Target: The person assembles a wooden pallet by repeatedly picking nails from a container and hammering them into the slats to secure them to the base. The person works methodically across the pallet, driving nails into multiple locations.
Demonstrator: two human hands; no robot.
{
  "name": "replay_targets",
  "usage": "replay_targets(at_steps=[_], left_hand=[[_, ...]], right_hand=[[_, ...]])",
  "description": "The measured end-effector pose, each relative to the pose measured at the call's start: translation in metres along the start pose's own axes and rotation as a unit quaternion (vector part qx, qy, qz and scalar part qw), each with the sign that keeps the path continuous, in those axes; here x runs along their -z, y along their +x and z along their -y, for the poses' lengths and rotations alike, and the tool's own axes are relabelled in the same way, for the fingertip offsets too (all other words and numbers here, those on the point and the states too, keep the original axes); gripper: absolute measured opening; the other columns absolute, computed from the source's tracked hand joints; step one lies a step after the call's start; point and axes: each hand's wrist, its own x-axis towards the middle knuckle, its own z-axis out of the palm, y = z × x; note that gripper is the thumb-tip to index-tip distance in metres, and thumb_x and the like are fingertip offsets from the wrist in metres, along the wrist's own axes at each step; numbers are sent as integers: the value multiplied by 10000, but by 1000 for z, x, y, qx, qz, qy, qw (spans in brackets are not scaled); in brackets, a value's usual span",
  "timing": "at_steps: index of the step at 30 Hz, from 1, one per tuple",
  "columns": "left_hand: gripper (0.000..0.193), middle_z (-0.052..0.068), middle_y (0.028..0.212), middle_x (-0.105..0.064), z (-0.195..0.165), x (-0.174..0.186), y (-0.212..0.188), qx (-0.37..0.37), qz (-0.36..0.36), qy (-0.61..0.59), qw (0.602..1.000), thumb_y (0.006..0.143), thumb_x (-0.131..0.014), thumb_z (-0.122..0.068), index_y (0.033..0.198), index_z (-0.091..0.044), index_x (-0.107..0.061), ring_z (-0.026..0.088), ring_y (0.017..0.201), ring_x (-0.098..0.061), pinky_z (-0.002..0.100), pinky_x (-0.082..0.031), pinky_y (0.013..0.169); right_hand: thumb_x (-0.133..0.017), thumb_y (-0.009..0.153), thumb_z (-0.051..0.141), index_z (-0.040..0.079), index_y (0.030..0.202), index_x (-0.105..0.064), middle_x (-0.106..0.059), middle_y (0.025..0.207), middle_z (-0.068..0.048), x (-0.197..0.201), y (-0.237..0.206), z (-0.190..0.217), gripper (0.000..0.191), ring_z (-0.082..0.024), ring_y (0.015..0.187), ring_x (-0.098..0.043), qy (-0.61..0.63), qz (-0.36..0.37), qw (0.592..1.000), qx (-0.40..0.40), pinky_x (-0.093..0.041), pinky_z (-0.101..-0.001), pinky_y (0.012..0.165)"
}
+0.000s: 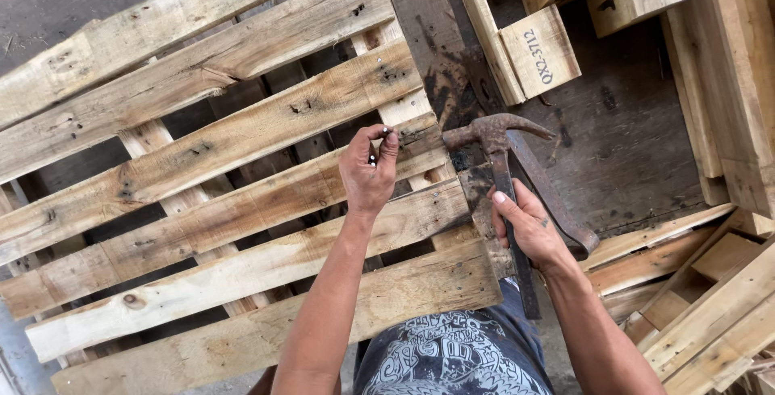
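Note:
My left hand (pixel 368 171) pinches a small nail (pixel 387 131) between thumb and forefinger, held just above a slat of the wooden pallet (pixel 242 141) near its right end. My right hand (pixel 529 225) grips the metal handle of a rusty claw hammer (pixel 494 133). The hammer head is raised a short way to the right of the nail, its face pointing left and its claw pointing right.
The pallet has several pale slats with gaps showing the cross-beams beneath. A dark worn board (pixel 613 145) lies behind the hammer. Wooden blocks (pixel 539 52) sit at the top. More planks and pallet parts (pixel 710 306) are stacked at the right.

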Motion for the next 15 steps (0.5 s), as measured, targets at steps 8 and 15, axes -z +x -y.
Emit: replay_targets(at_steps=[8, 15], left_hand=[[102, -36, 883, -732, -3, -2, 11, -14, -2, -7, 1000, 1008, -737, -199, 1036, -105, -710, 22, 612, -511, 219, -391, 505], [135, -25, 901, -761, 0, -3, 12, -4, 2, -10, 1000, 1002, -744, -222, 1053, -99, -724, 26, 606, -515, 218, -393, 508]], right_hand=[[-521, 1039, 313, 91, 1085, -578, -515, 596, -5, 0, 10, -8, 234, -94, 478, -475, 37, 8, 999, 7, -418, -250, 445], [-534, 1035, 329, 100, 1088, -576, -509, 609, 2, 0, 14, -10, 239, -89, 489, -486, 36, 6, 999, 1, -431, -245, 451]])
